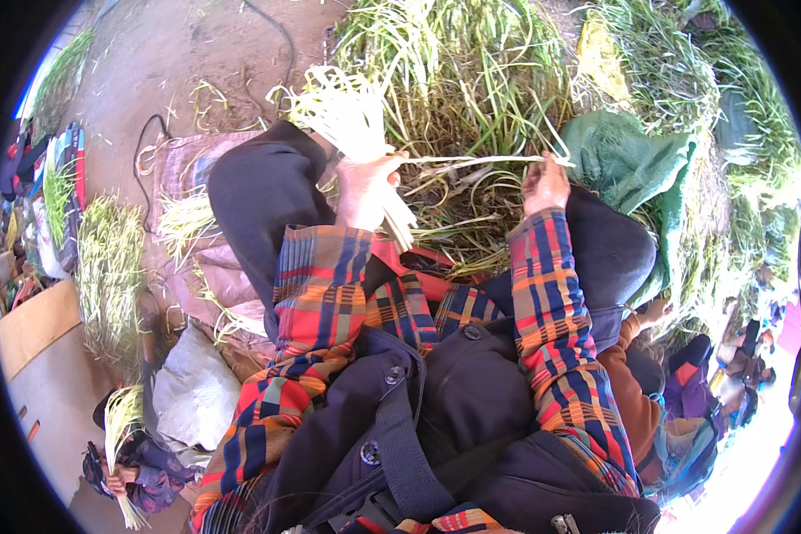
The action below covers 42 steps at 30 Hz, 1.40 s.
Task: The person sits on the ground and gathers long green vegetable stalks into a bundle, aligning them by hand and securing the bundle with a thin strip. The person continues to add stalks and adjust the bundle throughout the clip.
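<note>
My left hand (367, 183) grips a bundle of pale yellow-green leafy stalks (340, 113), with the leaves fanning out above the fist and the white stem ends poking out below it. A thin pale stalk (467, 159) stretches sideways from the left fist to my right hand (547, 183), whose fingers pinch its far end. Both hands are above the gap between my dark-trousered knees. Beneath them lies a heap of loose green and yellowed stalks (487, 193), partly hidden by the hands and the sleeves.
Large piles of green stalks (467, 60) stand ahead. A green woven sack (621, 160) lies by my right knee. Pink sacking (220, 267) with loose stalks and a white sack (197, 387) are on the left. Co-workers sit on both sides; one person's hand (120, 479) holds a bundle.
</note>
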{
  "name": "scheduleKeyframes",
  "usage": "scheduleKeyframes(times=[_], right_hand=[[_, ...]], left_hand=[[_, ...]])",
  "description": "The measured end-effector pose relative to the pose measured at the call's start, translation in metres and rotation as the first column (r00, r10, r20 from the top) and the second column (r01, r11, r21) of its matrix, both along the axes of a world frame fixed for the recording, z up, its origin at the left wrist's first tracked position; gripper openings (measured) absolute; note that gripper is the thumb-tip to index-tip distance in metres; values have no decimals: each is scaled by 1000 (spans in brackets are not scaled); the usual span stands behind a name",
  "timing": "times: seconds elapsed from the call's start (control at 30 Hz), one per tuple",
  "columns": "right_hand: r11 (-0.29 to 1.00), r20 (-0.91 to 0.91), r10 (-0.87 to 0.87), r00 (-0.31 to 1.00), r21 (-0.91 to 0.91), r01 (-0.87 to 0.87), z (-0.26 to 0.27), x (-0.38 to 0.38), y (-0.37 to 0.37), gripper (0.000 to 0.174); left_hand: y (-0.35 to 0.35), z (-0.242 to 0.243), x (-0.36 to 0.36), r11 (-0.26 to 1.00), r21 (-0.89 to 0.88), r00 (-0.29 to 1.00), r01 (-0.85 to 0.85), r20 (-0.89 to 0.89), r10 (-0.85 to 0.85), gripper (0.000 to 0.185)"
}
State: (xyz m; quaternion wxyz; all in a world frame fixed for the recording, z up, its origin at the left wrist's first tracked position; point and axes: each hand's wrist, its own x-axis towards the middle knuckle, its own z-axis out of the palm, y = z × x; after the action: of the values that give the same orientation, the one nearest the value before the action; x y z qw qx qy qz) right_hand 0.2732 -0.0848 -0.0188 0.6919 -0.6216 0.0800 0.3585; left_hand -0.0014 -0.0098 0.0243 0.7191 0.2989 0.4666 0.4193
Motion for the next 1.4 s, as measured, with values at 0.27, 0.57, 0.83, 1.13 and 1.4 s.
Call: scheduleKeyframes(times=[0.27,0.57,0.83,1.13,1.4], right_hand=[[924,468,373,801,-115,-364,53,-16,9,12],[588,577,695,428,-113,-801,66,-112,68,30],[296,-58,949,308,488,-821,25,-121,17,58],[347,-383,904,191,393,-852,-19,-55,-3,34],[141,-7,923,385,-925,-353,-49,-9,-27,37]], left_hand=[[12,21,-2,991,-8,974,-137,-183,133,19],[-6,25,10,970,-95,968,223,139,-209,16],[8,22,-4,994,-87,974,65,222,-44,18],[22,27,-25,993,5,982,-116,147,114,23],[38,39,-46,965,-35,904,-261,341,257,14]])
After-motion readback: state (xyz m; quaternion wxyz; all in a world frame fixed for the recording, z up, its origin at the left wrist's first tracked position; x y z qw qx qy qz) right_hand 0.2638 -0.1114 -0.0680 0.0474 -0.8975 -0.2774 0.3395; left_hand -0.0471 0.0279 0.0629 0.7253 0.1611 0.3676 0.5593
